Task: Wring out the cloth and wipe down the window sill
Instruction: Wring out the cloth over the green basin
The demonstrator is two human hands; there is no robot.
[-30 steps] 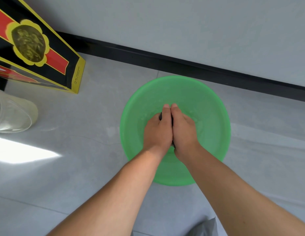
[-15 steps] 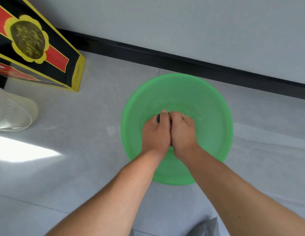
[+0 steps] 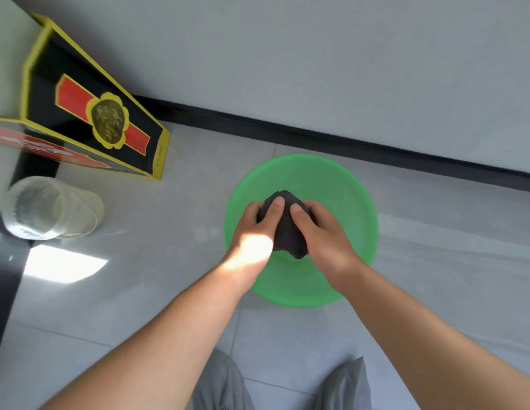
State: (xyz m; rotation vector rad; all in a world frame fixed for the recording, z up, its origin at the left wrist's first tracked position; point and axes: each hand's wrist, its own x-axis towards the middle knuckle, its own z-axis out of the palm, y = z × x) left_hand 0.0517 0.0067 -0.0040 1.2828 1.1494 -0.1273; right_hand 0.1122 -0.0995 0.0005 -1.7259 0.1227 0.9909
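With both forearms reaching out over grey-trousered knees (image 3: 225, 383), the person is in the wringing step, I'd say. The left hand (image 3: 254, 229) and the right hand (image 3: 322, 232) are both clamped around a dark cloth (image 3: 287, 229), bunched into a tight wad between them, thumbs pressed on top. That wad sits directly above the middle of the green basin (image 3: 340, 184) on the tiled floor, so whatever drips should land inside it. Whether any water is falling, I can't tell.

Left of the basin and well apart from it stands a clear plastic cup (image 3: 47, 208), and beyond that a black, red and yellow box (image 3: 101, 119) leans by the wall. Behind the basin runs the black skirting (image 3: 376, 149) under a pale wall. No window sill is in sight.

Next call, by my reading: twist the hands against each other above the basin, then carry the cloth to the sill.
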